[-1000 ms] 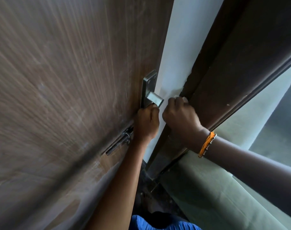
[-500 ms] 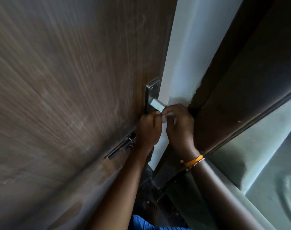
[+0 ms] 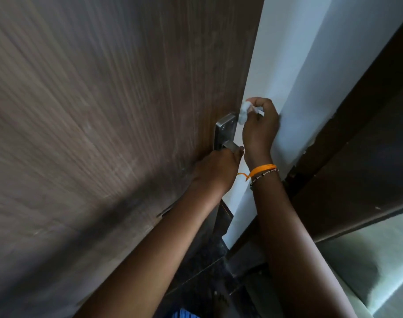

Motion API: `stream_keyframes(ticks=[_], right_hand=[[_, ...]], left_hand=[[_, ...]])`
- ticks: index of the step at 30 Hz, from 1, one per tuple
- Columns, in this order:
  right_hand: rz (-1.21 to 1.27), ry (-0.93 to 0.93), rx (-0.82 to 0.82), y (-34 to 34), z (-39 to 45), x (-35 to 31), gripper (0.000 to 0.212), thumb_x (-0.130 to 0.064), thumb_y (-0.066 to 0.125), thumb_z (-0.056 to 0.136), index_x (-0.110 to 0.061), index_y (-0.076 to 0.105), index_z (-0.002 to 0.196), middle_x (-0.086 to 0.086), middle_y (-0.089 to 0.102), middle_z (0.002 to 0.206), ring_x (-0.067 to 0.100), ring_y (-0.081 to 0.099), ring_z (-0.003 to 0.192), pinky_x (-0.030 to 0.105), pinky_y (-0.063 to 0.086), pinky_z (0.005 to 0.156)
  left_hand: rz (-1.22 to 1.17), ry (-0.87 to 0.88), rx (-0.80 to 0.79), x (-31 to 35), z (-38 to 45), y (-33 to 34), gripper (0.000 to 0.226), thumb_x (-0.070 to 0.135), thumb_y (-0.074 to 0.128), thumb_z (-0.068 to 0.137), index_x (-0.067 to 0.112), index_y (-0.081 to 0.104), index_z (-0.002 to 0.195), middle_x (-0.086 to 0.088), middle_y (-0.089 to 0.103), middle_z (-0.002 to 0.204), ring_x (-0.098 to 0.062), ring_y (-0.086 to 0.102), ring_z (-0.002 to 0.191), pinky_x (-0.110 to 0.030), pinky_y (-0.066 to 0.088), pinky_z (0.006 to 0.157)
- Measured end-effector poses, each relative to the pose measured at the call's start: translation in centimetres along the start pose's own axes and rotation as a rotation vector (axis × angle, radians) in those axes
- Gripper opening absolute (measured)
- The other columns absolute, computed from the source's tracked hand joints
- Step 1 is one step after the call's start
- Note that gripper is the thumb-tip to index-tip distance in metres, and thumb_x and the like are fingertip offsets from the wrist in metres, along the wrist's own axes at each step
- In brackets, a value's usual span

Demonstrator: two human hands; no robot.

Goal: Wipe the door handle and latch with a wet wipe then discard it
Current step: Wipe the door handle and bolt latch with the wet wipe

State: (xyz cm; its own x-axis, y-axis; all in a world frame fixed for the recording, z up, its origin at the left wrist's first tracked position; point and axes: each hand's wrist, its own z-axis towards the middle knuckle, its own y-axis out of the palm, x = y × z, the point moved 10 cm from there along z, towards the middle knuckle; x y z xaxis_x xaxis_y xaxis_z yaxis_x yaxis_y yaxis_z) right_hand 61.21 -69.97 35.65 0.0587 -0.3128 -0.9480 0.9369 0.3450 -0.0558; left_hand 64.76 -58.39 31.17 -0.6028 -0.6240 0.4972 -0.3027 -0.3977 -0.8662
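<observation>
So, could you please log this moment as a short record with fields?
left hand: left hand grips the door handle
right hand: right hand pinches the wet wipe
wipe position: at the top corner of the handle plate
door: brown wood door, seen from close up
wrist: orange thread on right wrist
latch: not visible now

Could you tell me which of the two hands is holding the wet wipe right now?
The right hand, the one with the orange thread at its wrist, pinches the wet wipe against the handle plate's top; the left hand grips the lever.
</observation>
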Motion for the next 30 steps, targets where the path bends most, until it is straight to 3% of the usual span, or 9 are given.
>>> stream_keyframes(ticks=[2,4,8,10,14,19,24,27,30], right_hand=[[-0.017,-0.014,-0.030,0.9,0.9,0.2,0.015,-0.004,0.052,0.091,-0.001,0.065,0.098,0.011,0.068,0.102,0.015,0.059,0.091,0.010,0.048,0.077],[0.060,0.090,-0.205,3.4,1.7,1.4,0.020,-0.010,0.048,0.094,-0.004,0.066,0.100,0.005,0.070,0.097,0.012,0.062,0.086,0.014,0.052,0.071],[0.299,0.427,-0.526,7.0,0.0,5.4,0.031,-0.021,0.044,0.096,-0.023,0.066,0.075,-0.011,0.070,0.059,0.004,0.066,0.056,0.016,0.051,0.049],[0.346,0.434,-0.494,6.9,-0.2,6.3,0.027,-0.025,0.048,0.095,-0.026,0.068,0.078,-0.010,0.071,0.068,0.005,0.068,0.066,0.019,0.053,0.055],[0.531,0.356,-0.278,5.4,0.3,6.9,0.015,-0.027,0.051,0.096,-0.028,0.065,0.100,-0.002,0.065,0.109,0.019,0.062,0.107,0.023,0.058,0.072],[0.407,0.338,-0.031,2.5,0.6,7.5,0.024,-0.021,0.045,0.098,-0.013,0.060,0.114,-0.003,0.061,0.105,0.016,0.058,0.103,0.015,0.052,0.075],[0.427,0.303,-0.507,6.0,-0.9,6.2,0.028,-0.020,0.041,0.099,-0.011,0.064,0.112,-0.002,0.070,0.099,0.012,0.066,0.095,0.020,0.054,0.074],[0.467,0.299,-0.548,6.1,-1.5,6.4,0.031,-0.016,0.042,0.099,-0.003,0.056,0.124,0.006,0.065,0.113,0.015,0.063,0.103,0.019,0.056,0.079],[0.460,0.332,-0.513,6.3,-0.9,6.2,0.031,-0.018,0.045,0.098,0.000,0.059,0.119,0.005,0.066,0.102,0.009,0.066,0.091,0.017,0.055,0.071]], left_hand=[[-0.029,-0.002,-0.012,0.1,-0.1,-0.2,0.048,0.038,0.023,0.100,0.010,0.061,0.106,-0.012,0.069,0.093,-0.023,0.064,0.080,-0.026,0.042,0.062],[-0.047,-0.006,0.004,0.1,-0.1,-0.3,0.052,0.041,0.021,0.100,0.009,0.062,0.102,-0.012,0.069,0.090,-0.023,0.065,0.080,-0.022,0.040,0.059],[-0.079,-0.011,0.010,-0.1,0.0,-0.3,0.055,0.042,0.021,0.099,0.007,0.063,0.095,-0.013,0.069,0.085,-0.021,0.062,0.073,-0.019,0.033,0.053],[-0.101,-0.020,0.011,-0.4,0.0,-0.4,0.055,0.043,0.022,0.099,0.007,0.063,0.092,-0.012,0.069,0.082,-0.020,0.061,0.069,-0.020,0.035,0.053],[-0.090,-0.026,0.000,-0.5,0.3,-0.4,0.055,0.043,0.020,0.099,0.008,0.062,0.091,-0.011,0.069,0.083,-0.022,0.065,0.074,-0.031,0.046,0.062],[-0.083,-0.027,0.006,-0.8,0.4,-0.5,0.054,0.043,0.021,0.099,0.009,0.062,0.091,-0.011,0.069,0.083,-0.021,0.065,0.074,-0.032,0.050,0.068],[-0.046,-0.003,0.031,-0.9,0.6,-0.6,0.056,0.044,0.021,0.098,0.008,0.062,0.086,-0.012,0.068,0.076,-0.020,0.063,0.067,-0.026,0.039,0.054],[-0.015,0.004,0.028,-0.9,0.8,-0.6,0.056,0.044,0.020,0.098,0.008,0.062,0.086,-0.012,0.068,0.078,-0.022,0.064,0.069,-0.029,0.042,0.059],[-0.007,0.009,0.040,-0.9,0.9,-0.8,0.055,0.043,0.021,0.098,0.007,0.061,0.089,-0.013,0.069,0.080,-0.022,0.065,0.071,-0.028,0.042,0.060]])
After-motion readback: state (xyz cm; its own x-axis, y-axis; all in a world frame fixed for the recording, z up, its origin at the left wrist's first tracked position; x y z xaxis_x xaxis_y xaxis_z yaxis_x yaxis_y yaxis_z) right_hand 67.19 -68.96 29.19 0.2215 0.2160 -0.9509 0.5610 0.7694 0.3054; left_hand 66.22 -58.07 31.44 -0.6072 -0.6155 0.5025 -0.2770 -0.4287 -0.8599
